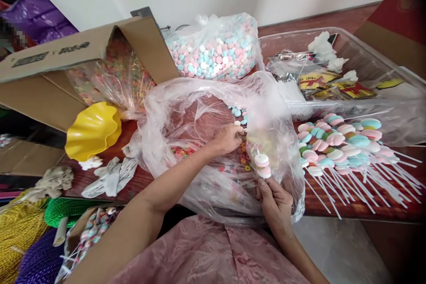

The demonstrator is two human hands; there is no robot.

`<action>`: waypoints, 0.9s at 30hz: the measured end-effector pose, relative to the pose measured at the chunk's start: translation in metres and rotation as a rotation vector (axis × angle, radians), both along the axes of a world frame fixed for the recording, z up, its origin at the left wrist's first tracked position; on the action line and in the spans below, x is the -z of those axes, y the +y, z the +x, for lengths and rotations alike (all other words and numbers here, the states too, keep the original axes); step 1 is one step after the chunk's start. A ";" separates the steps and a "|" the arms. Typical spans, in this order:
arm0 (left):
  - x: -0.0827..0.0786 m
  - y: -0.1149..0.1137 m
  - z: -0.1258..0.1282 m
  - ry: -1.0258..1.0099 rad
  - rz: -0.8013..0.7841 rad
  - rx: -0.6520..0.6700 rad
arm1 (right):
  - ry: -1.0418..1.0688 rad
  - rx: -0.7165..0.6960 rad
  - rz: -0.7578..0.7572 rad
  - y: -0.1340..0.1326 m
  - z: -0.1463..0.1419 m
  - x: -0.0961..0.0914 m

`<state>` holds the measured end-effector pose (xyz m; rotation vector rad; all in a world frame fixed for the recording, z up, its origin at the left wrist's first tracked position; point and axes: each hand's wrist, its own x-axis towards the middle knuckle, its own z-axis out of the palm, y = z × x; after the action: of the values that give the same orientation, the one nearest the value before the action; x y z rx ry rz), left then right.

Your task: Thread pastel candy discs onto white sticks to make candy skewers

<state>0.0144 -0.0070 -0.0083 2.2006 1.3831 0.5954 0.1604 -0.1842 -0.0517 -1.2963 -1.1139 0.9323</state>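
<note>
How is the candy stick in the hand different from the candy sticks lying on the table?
The candy stick in the right hand stands upright; the piled candy sticks lie flat on the table. The held candy stick is alone; the piled candy sticks are many, heaped together. Both carry round pastel candies.

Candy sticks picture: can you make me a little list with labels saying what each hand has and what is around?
left hand: inside the clear plastic bag, pinching a small candy
right hand: holds a candy stick with stacked pastel candies at the bag's edge
pile: many more candy-topped sticks lying on the table, right of the bag
behind: bag of pastel candies, cardboard box
left side: yellow bowl
</note>
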 end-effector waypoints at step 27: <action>-0.027 -0.131 -0.071 -0.703 0.373 -0.071 | -0.673 -0.240 0.244 -0.017 -0.014 -0.045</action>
<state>-0.0566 -0.1378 0.0183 1.8924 1.0208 1.5735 0.1462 -0.2007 -0.0067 -1.3222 -1.8745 0.5007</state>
